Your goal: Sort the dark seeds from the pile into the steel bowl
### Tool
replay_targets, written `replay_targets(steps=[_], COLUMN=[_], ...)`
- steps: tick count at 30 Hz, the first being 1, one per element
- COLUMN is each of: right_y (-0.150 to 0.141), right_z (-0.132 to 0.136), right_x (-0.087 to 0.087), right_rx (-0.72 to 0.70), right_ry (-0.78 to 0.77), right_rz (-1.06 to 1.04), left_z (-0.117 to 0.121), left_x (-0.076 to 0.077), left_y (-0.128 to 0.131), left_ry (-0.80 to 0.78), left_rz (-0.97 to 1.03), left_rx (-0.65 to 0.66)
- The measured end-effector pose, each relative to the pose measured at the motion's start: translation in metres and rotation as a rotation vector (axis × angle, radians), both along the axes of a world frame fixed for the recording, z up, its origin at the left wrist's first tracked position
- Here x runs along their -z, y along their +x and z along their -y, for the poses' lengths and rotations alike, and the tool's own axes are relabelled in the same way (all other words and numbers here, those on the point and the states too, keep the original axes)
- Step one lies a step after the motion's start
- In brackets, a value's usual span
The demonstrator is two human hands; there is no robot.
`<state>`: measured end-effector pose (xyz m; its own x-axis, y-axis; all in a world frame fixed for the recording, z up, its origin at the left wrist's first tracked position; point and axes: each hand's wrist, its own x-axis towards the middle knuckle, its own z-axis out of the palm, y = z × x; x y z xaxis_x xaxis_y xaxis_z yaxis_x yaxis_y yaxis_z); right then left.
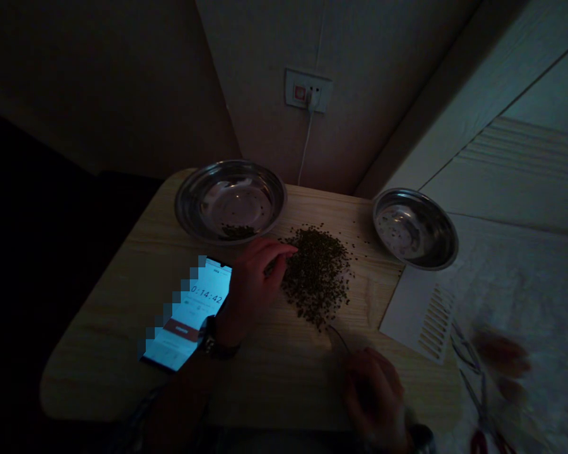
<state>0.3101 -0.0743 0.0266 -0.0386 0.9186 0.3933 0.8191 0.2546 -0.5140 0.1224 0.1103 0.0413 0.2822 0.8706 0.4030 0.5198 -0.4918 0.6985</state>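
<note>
A loose pile of small dark seeds (318,271) is spread on the wooden table. At its left edge is my left hand (260,277), fingers bent and pressed together; whatever is between them is too small to tell. My right hand (376,394) is closed near the front of the table. Out of it sticks a thin, curved metal tool (341,337), its tip just below the pile; the grip hides the rest. Behind my left hand stands a wide steel bowl (189,221) with some seeds in its bottom.
A lit phone (189,309) showing a timer lies left of my left wrist. A smaller steel bowl (447,249) stands back right, beside a white slotted board (407,309). Red-handled scissors or pliers (483,403) and a blurred reddish shape (502,353) are farther right. A socket (307,91) holds a plug.
</note>
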Motion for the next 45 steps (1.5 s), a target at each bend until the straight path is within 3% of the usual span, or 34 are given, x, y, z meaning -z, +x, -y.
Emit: replay_targets(steps=[22, 28, 34, 45], right_y=[0.004, 0.004, 0.003, 0.016], right_z=[0.003, 0.003, 0.0, 0.007], right_x=[0.006, 0.007, 0.006, 0.009], right_rx=[-0.038, 0.033, -0.02, 0.033], right_ry=[-0.066, -0.078, -0.087, -0.111], right_rz=[-0.088, -0.148, -0.115, -0.034], left_z=[0.001, 0.001, 0.001, 0.001], left_x=[0.0, 0.0, 0.001, 0.0], left_y=[0.0, 0.0, 0.001, 0.001], left_ry=[0.0, 0.001, 0.002, -0.003], left_rz=[-0.006, -0.002, 0.003, 0.0], left_rx=[0.013, 0.019, 0.013, -0.002])
